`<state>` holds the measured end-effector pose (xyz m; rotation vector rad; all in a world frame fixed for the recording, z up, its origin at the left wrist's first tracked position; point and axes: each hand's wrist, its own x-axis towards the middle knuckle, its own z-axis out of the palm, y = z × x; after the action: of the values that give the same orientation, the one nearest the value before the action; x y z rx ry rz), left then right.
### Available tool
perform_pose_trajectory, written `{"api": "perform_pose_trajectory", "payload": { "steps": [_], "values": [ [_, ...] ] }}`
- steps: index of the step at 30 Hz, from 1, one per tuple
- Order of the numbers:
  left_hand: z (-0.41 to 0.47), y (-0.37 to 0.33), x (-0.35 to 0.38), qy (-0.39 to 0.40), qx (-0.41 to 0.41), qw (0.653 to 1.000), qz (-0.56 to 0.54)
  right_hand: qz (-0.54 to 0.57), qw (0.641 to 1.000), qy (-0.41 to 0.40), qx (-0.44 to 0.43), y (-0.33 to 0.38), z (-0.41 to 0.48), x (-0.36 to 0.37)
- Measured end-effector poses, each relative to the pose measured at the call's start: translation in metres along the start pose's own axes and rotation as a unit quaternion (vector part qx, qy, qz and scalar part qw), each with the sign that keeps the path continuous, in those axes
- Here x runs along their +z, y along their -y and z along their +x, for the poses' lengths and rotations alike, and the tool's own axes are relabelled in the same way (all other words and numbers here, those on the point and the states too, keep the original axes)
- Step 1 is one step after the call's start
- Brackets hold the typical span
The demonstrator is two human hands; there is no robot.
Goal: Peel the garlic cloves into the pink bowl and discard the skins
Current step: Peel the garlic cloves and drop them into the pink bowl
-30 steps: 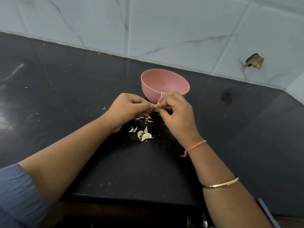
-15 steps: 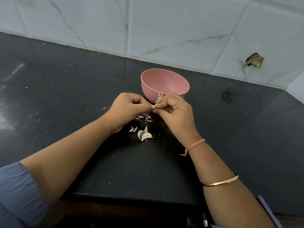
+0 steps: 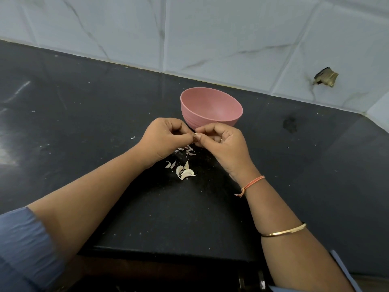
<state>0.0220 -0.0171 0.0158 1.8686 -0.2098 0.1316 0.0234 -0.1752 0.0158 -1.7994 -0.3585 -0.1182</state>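
Since half a second ago our hands have drawn slightly closer, and the sliver of skin that stood above the right fingers [image 3: 205, 131] no longer shows. At frame centre, our left hand [image 3: 166, 140] and right hand [image 3: 223, 145] both pinch one small garlic clove [image 3: 195, 136] between curled fingertips, just in front of the pink bowl [image 3: 212, 106]. Loose skins [image 3: 188, 150] lie on the dark surface [image 3: 84, 114] beneath, with more cloves [image 3: 185, 172] just below them.

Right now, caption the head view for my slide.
Left hand and right hand pinch a clove in front of the bowl; loose cloves and skins lie on the counter.
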Motion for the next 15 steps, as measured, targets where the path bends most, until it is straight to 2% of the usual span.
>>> {"api": "perform_pose_trajectory", "payload": {
  "steps": [4,10,15],
  "values": [
    [0.001,0.001,0.0,-0.007,0.002,1.0,0.028,0.025,1.0,-0.004,0.016,0.002,0.0,0.001],
    [0.004,0.003,0.0,-0.039,-0.017,0.998,0.036,0.192,0.978,-0.047,0.064,0.01,0.0,-0.004],
    [0.002,0.001,-0.001,-0.024,-0.021,0.999,-0.032,0.169,0.983,-0.016,0.066,0.009,-0.001,-0.002]
  ]
}}
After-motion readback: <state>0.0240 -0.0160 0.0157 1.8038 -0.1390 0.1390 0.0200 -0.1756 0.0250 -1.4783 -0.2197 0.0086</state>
